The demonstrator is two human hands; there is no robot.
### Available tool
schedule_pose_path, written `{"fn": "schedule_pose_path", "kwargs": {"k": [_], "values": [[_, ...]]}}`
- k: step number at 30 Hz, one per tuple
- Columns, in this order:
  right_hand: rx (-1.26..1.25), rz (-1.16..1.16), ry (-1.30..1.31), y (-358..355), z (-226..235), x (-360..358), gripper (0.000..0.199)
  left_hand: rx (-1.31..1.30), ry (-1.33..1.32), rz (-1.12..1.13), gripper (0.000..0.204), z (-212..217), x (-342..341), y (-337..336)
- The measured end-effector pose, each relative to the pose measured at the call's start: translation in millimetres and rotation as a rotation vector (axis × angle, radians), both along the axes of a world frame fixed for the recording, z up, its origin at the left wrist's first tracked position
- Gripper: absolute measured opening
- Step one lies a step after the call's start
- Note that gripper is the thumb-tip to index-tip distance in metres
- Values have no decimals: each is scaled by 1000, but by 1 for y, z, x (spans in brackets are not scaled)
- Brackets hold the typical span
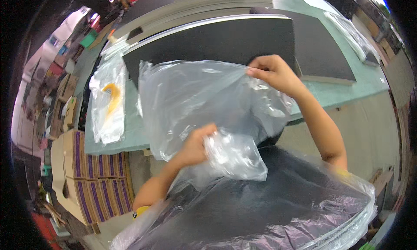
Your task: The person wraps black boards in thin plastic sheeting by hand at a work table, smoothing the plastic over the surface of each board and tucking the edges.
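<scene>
A clear plastic bag [191, 98] hangs spread out in front of me. High on its right side, my right hand [276, 74] pinches the upper edge between thumb and fingers. Lower down and nearer me, my left hand [195, 148] is closed around a bunched part of clear plastic and is slightly blurred. Behind the bag, a black board [221, 35] with a pale edge lies on the green table [141, 139]. Across the bottom, clear plastic sheeting [278, 206] covers something dark, and I cannot tell what is under it.
Stacked boards [195, 9] lie at the far side of the table, with another dark board [323, 50] at right. Folded plastic bags [106, 120] lie at left, and more packed plastic [354, 39] at far right. Bundled flat cardboard [95, 180] stands on the floor at left.
</scene>
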State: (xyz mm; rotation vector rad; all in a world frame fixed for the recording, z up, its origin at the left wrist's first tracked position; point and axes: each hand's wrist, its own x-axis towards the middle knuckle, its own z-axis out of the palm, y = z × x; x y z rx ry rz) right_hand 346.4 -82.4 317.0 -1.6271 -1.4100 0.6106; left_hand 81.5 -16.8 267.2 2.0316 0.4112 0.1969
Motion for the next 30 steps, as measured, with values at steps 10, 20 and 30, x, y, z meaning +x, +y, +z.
{"fn": "schedule_pose_path", "kwargs": {"k": [10, 20, 30], "values": [[-472, 88, -104, -43, -9, 24, 18, -341, -416, 729, 72, 28, -71, 86], [-356, 139, -191, -22, -23, -29, 29, -198, -711, 1102, 41, 54, -105, 107], [-166, 41, 121, -14, -19, -26, 17, 354, -502, 1245, 25, 60, -227, 107]]}}
